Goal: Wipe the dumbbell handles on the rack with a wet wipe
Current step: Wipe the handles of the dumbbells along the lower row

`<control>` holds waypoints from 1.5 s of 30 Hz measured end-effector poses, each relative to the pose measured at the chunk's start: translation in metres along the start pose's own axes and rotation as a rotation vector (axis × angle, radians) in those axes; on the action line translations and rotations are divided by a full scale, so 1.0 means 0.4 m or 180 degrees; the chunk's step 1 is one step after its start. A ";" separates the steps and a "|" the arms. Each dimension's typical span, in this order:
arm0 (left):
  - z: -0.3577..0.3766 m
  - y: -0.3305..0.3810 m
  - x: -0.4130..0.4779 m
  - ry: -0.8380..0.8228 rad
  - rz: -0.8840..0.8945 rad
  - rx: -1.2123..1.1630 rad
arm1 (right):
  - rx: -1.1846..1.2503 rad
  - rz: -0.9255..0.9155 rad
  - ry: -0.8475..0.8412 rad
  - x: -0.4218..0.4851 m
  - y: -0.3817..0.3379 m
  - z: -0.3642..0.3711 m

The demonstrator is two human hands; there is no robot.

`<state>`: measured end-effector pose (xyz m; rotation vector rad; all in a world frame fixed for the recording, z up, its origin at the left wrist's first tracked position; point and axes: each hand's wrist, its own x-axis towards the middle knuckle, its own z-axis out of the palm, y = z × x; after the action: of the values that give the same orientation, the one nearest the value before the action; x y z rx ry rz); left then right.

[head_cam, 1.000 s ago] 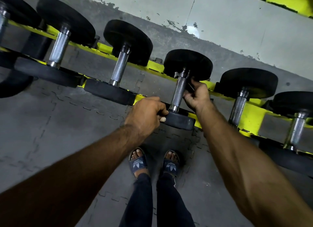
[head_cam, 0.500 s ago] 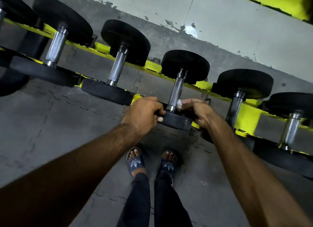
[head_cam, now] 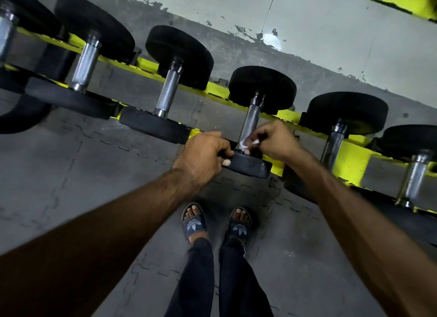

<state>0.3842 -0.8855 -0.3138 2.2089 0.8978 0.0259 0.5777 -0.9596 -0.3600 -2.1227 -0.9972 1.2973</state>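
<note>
Several black dumbbells with steel handles lie across a yellow rack (head_cam: 352,165). My left hand (head_cam: 201,156) grips the near weight head (head_cam: 250,165) of the middle dumbbell. My right hand (head_cam: 274,139) pinches a small white wet wipe (head_cam: 246,145) against the lower end of that dumbbell's handle (head_cam: 251,120). The upper part of the handle is bare and shiny. Most of the wipe is hidden by my fingers.
Neighbouring dumbbell handles stand to the left (head_cam: 169,92) and right (head_cam: 333,144) on the same rack. Grey interlocking floor mats (head_cam: 94,175) lie below. My feet in dark sandals (head_cam: 194,222) stand just in front of the rack. A worn grey wall (head_cam: 307,33) rises behind.
My right hand slid down the handle from near the far head to its lower end, and the white wipe now shows between the fingers. My left hand kept its grip on the near head.
</note>
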 end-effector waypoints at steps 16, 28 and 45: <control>0.012 0.005 -0.028 -0.0008 -0.0266 -0.0190 | -0.1084 -0.0553 0.0599 -0.035 -0.084 0.007; -0.164 0.365 -0.155 -0.0290 -0.0987 -0.1961 | 0.4460 0.0678 0.1010 -0.531 -0.228 -0.179; -0.504 0.770 -0.306 -0.0046 0.0246 -0.2162 | 0.3958 0.0552 0.0741 -0.887 -0.547 -0.372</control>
<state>0.4193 -0.9818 0.0604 1.6014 0.6645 0.3057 0.5311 -1.0975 0.0580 -1.2972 0.1597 1.1973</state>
